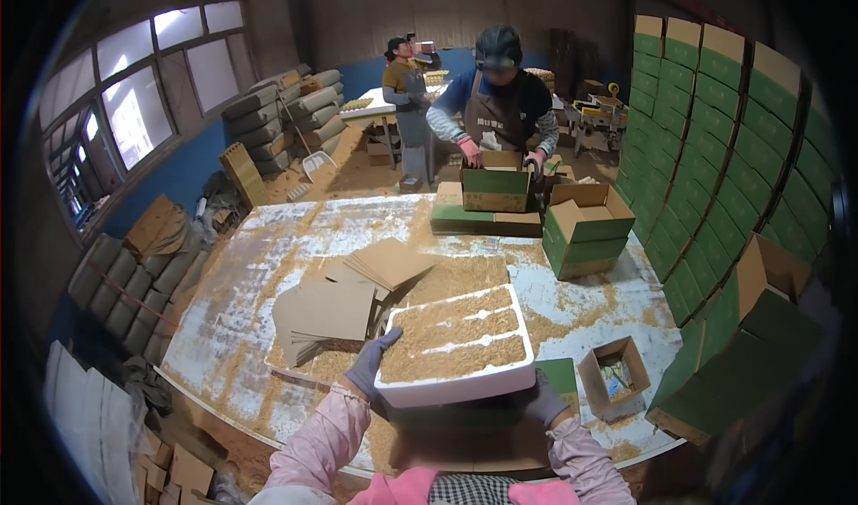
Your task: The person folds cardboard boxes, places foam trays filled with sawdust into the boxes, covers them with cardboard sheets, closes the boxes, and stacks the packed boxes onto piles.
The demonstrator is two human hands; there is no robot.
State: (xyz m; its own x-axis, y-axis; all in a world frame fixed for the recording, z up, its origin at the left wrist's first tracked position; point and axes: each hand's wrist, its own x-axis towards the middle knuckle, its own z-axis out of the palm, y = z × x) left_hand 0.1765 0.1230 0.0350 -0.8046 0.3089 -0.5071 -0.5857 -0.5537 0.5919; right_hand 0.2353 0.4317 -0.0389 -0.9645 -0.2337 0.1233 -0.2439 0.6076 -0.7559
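Observation:
Between my two gloved hands is a white foam box (469,385), tilted a little and filled with sawdust (447,322); white ridges show through in places. My left hand (368,364) is closed on its left wall, with the thumb near the rim. At the lower right corner my right hand (542,399) grips it, its fingers partly hidden beneath. Under the foam box, close to my body, an open green carton (474,447) shows its brown flap. Left of the foam box lies a loose stack of cardboard sheets (326,313).
Sawdust covers much of the white table (223,290). A small open box (615,380) stands at right; a green carton (585,237) is farther back. Across the table a co-worker (500,103) handles another carton (494,189). Stacked green cartons (697,147) line the right; sacks (313,116) lie back left.

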